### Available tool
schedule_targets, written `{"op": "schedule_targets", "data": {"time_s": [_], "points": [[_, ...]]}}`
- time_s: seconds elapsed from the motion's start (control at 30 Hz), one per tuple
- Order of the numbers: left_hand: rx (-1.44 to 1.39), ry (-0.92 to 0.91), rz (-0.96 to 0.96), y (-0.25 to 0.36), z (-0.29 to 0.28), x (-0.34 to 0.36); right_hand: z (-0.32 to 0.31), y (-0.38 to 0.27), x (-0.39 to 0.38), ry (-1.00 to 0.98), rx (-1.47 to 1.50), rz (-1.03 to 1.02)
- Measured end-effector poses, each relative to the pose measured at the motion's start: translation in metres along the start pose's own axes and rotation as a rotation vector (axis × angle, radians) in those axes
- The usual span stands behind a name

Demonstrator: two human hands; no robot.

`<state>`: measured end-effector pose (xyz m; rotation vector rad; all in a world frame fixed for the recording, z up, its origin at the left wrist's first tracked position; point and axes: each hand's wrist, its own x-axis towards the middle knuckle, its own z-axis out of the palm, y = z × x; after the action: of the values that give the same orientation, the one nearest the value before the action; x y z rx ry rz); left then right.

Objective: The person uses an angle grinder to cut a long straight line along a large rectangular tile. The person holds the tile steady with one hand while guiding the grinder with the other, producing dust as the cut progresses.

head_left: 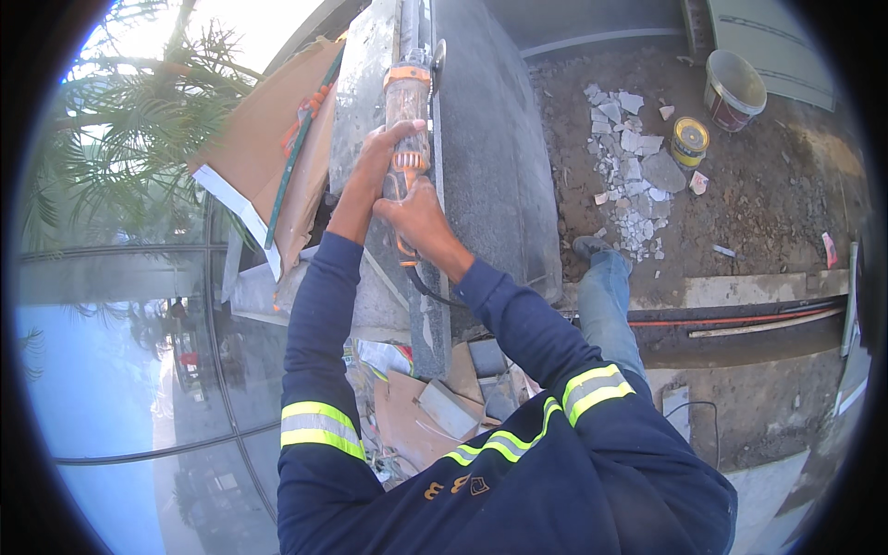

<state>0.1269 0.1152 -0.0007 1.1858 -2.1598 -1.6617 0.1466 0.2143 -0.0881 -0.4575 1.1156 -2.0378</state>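
Observation:
An orange and grey angle grinder [407, 104], coated in dust, is held in both my hands over a grey stone slab [427, 314]. My left hand [379, 159] wraps its body near the front. Farther back, my right hand [423, 220] grips the rear handle, from which a dark cord [427, 289] trails down. The round disc [438, 63] stands edge-on at the right side of the grinder's head, beside the slab's edge. Whether the disc touches the stone, or is turning, I cannot tell.
Left of the slab lean a brown board [248, 139] and a green strip [289, 171], near a glass wall [129, 370]. Broken tile pieces [634, 176], a yellow tin [690, 141] and a bucket [735, 88] are on the dirt at right. Offcuts [449, 407] lie below.

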Motion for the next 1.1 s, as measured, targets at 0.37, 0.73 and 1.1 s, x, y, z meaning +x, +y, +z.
{"op": "schedule_targets", "data": {"time_s": [0.37,0.73,1.1], "points": [[-0.04,-0.024,0.029,-0.005,0.002,-0.021,0.003,-0.011,-0.027,0.02,0.014,0.068],[-0.048,-0.029,0.019,-0.004,0.004,-0.01,0.001,-0.001,-0.01,0.019,0.035,0.002],[-0.06,0.006,-0.021,-0.006,0.0,0.01,-0.007,-0.009,0.004,-0.069,0.108,0.11]]}}
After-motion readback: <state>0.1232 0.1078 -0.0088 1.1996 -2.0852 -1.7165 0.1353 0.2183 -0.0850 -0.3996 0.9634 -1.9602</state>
